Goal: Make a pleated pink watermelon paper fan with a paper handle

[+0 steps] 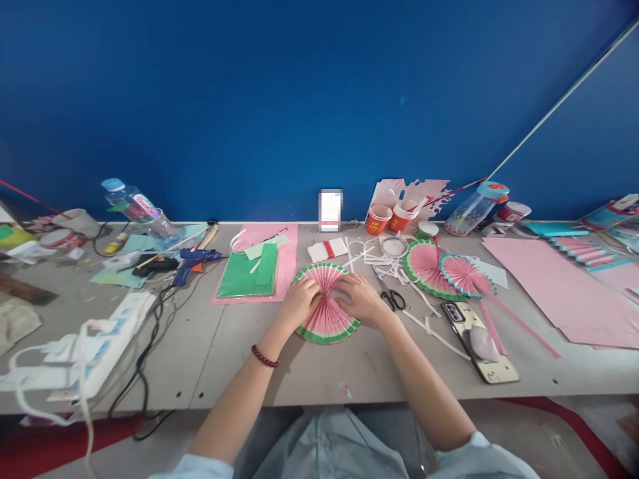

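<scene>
Pleated pink fan disc with green rim [328, 323] lies flat on the tabletop [239, 356] before the person, left hand [302, 303] and right hand [359, 299] on opposite halves, fingers bent toward the hub; whether they pinch or merely press, cannot tell. Good practice, in the observer's judgement: even pressure near the centre, folds kept evenly spread, rim uncrushed. Lettering: pale script on the clear bottle's [130, 201] pink label, yellow marks on red paper cups [379, 218], neither surely legible.
</scene>
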`<state>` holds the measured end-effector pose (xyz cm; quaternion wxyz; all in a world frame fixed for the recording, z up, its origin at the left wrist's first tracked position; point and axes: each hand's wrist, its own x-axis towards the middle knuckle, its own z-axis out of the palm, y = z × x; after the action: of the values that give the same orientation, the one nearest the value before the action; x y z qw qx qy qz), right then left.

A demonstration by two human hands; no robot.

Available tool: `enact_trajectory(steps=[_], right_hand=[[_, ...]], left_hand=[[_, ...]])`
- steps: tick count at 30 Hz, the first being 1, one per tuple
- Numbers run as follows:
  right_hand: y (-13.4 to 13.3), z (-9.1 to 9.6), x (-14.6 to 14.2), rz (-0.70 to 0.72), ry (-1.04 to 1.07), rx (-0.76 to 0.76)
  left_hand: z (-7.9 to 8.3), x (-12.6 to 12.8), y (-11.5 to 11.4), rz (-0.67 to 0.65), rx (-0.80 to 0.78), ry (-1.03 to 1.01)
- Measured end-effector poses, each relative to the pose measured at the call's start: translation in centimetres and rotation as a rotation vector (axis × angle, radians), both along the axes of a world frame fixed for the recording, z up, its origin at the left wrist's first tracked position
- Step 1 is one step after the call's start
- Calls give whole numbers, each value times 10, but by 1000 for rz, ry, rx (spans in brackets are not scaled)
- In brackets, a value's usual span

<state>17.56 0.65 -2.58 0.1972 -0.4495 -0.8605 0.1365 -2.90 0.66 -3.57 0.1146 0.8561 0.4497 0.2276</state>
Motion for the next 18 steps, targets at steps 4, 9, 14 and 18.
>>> enact_trajectory(steps=[4,9,14,18], right_hand=[[-1,1,1,9,20,-27],[1,2,6,55,28,-92],[3,1,11,91,21,-152],[4,0,12,96,33,-192]], left_hand=[[0,-1,0,-9,-8,-13],[-1,-3,3,-26,-7,-16],[-3,-4,5,-45,13,-32],[-2,-4,5,-56,13,-45]])
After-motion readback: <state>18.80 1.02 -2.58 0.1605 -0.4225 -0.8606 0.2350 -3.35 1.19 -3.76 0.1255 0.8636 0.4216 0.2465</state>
